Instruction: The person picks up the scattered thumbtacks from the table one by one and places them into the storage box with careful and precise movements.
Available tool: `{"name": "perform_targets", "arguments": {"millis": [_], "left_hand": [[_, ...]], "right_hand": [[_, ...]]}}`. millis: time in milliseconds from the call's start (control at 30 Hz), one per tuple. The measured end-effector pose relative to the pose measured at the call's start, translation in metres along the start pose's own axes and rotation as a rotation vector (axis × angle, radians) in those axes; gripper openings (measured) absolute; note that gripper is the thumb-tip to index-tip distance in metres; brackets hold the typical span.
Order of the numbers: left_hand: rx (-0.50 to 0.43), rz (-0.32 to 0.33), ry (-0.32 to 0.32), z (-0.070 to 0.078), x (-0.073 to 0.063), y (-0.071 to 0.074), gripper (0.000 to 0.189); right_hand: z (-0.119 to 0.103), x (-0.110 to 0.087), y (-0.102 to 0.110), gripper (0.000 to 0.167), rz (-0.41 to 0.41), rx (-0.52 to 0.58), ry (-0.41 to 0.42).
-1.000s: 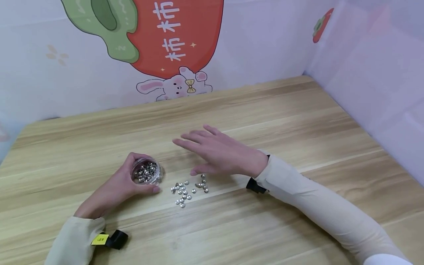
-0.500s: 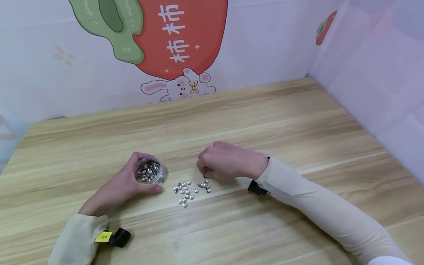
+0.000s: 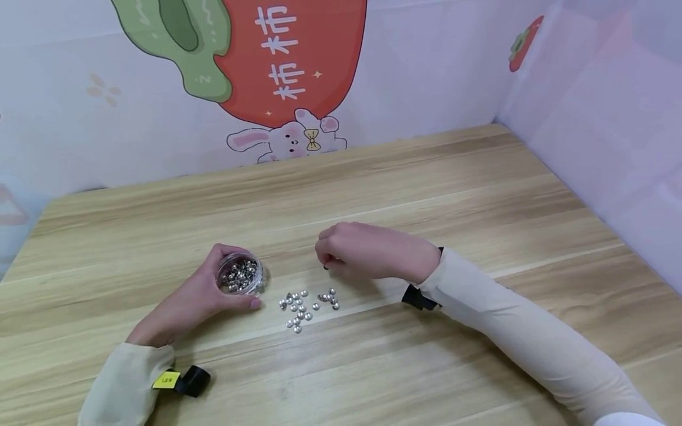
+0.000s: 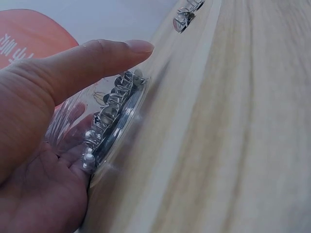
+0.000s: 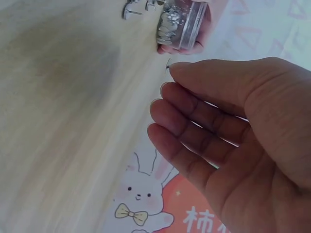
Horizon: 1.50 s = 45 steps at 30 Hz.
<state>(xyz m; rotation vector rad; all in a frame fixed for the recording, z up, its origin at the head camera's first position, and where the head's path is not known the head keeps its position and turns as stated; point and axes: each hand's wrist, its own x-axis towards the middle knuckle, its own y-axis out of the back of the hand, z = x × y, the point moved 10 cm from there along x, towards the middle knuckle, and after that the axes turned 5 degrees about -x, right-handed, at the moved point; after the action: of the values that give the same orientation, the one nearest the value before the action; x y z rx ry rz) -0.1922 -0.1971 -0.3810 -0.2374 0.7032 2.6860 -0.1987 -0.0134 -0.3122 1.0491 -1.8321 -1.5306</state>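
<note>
A small, clear round jar [image 3: 259,282] sits left of centre in the head view, part full of shiny silver tacks [image 3: 238,275]. The left hand [image 3: 198,291] grips its side. Near the centre, the right hand [image 3: 367,251] pinches one tack [image 5: 168,66] at its thumb tip. Between them, loose tacks [image 3: 298,315] with domed heads lie scattered on the wooden table [image 3: 341,378]. White characters, 柿柿, mark the backdrop [image 3: 421,65] at top; a yellow tag [image 3: 166,380], lower left, is too small to read.
</note>
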Motion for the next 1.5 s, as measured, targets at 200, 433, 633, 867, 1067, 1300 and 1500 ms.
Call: {"name": "perform_targets", "arguments": {"millis": [200,433,633,867,1067,1300,1500], "left_hand": [[-0.005,0.002,0.004,-0.001,0.001,-0.001,0.087],[-0.011,-0.003,-0.007,0.000,0.003,-0.003,0.086],[-0.002,-0.001,0.052,-0.005,0.000,-0.001,0.085],[0.003,-0.006,0.063,-0.006,0.003,-0.001,0.089],[-0.018,-0.015,0.033,-0.004,0.004,-0.001,0.113],[-0.016,-0.033,0.031,-0.003,0.002,-0.001,0.109],[-0.021,-0.018,0.022,-0.002,0.002,-0.002,0.087]], "right_hand": [[-0.005,0.002,0.009,0.009,0.047,-0.017,0.004],[-0.038,0.035,0.017,0.011,0.097,-0.044,0.051],[-0.070,0.067,0.021,0.023,0.125,-0.069,0.132],[-0.067,0.073,0.016,0.029,0.125,-0.105,0.102],[-0.065,0.072,0.013,0.089,0.139,-0.193,0.099],[-0.066,0.062,0.012,0.088,0.117,-0.228,0.121],[-0.040,0.021,0.005,0.084,0.100,-0.158,0.097]]}}
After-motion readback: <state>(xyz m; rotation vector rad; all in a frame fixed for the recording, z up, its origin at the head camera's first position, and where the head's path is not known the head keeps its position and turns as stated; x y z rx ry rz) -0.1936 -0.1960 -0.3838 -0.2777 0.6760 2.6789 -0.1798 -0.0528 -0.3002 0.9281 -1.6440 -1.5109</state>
